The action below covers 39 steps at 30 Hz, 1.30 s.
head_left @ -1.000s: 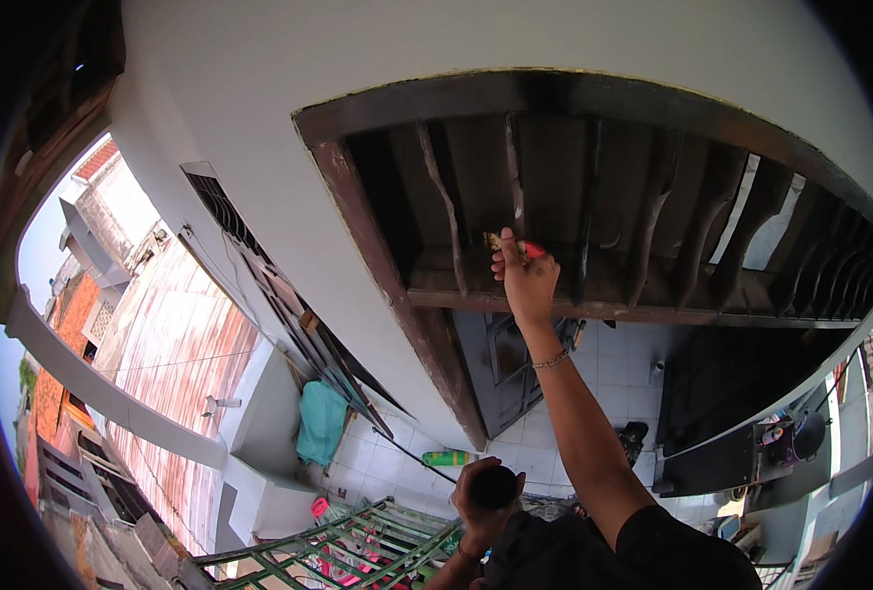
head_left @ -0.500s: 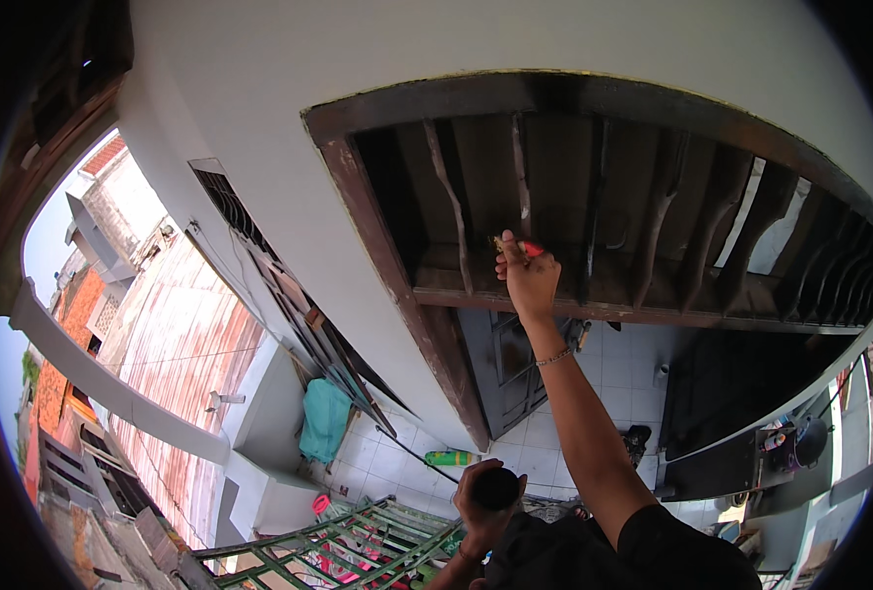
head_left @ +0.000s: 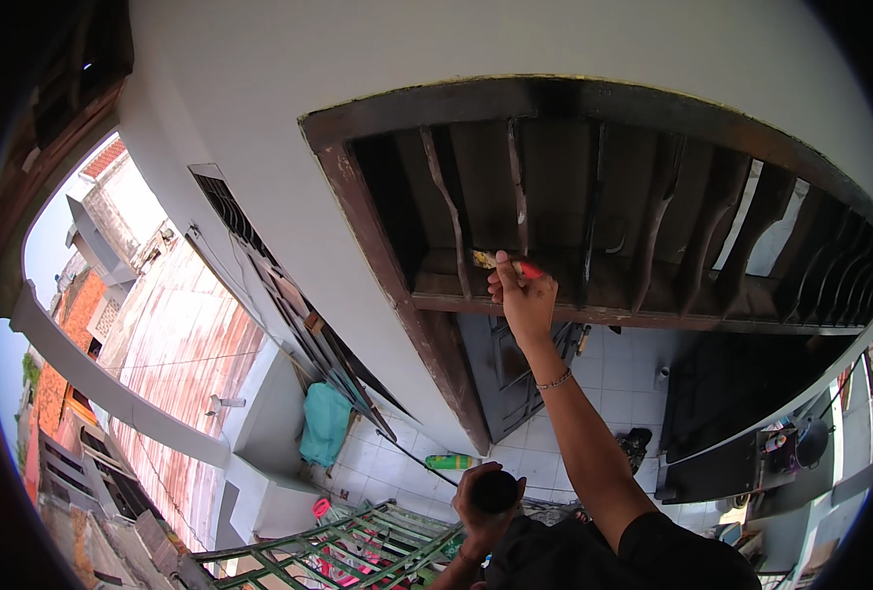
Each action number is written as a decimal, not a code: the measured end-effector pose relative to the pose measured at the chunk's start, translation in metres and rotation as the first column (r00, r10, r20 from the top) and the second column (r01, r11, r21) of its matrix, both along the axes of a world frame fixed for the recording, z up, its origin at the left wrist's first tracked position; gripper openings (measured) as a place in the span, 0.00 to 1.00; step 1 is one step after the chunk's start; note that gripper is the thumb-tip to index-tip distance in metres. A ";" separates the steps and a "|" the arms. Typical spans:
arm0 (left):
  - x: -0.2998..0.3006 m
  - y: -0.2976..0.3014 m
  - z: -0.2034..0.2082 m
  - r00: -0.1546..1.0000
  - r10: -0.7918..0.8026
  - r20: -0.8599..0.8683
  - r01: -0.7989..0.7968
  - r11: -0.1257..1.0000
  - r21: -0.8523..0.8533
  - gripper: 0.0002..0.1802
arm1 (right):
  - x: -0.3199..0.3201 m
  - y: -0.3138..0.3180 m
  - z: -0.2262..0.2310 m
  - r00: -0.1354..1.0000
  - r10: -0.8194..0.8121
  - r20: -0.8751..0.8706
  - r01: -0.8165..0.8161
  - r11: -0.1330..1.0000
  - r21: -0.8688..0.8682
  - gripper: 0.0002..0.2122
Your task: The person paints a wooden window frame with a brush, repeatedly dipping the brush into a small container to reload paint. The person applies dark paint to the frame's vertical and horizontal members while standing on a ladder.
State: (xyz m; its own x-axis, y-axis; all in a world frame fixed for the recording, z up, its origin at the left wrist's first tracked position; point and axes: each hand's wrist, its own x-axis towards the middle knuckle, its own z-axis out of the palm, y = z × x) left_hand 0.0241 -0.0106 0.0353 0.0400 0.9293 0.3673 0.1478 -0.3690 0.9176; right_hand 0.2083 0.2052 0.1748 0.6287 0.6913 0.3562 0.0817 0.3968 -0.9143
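My right hand [head_left: 529, 303] is raised and closed around a paintbrush [head_left: 528, 269] with a red handle. The brush's yellowish, stained head points left, close to the lower end of a wavy wooden bar [head_left: 444, 202]. Whether the bristles touch the bar I cannot tell. That bar stands in a dark brown wooden frame [head_left: 456, 103] over a doorway, above its crosspiece [head_left: 594, 313]. Low in front of my body, my left hand [head_left: 470, 500] grips a dark round container [head_left: 495, 492], seen from above; its contents are too dark to make out.
A green metal railing or ladder-like frame [head_left: 358, 541] lies below on the left. On the tiled floor [head_left: 544, 433] are a green cylinder [head_left: 449, 461] and a teal covered bundle [head_left: 325, 425]. Long poles [head_left: 303, 334] lean along the white wall [head_left: 259, 59]. A grey door [head_left: 505, 374] stands under the frame.
My right hand has moved slightly down and left. The brush head has swung from near the second bar toward the first bar's lower end. My left hand stays put with the container.
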 end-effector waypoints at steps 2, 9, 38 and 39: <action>0.000 -0.001 -0.003 1.000 -0.008 0.003 0.008 1.000 -0.023 0.28 | 0.002 0.002 0.001 0.998 -0.042 -0.038 0.045 0.996 0.072 0.17; 0.003 0.004 0.002 0.999 0.001 -0.035 0.000 0.999 0.051 0.26 | -0.011 -0.008 -0.002 0.999 -0.008 0.042 0.004 0.995 0.101 0.13; 0.002 0.002 0.003 0.999 -0.040 -0.021 0.040 0.999 0.029 0.28 | 0.017 0.000 -0.008 0.973 -0.047 0.228 0.016 0.991 0.136 0.14; 0.003 0.001 0.004 0.999 -0.048 -0.022 0.048 0.999 0.025 0.28 | 0.019 0.004 -0.010 0.963 -0.073 0.260 0.033 0.987 0.156 0.13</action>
State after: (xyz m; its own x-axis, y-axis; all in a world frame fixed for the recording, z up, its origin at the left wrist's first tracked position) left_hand 0.0267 -0.0098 0.0389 0.0923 0.9163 0.3897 0.1485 -0.3997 0.9045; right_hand 0.2276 0.2089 0.1647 0.5327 0.5859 0.6107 0.3372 0.5149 -0.7882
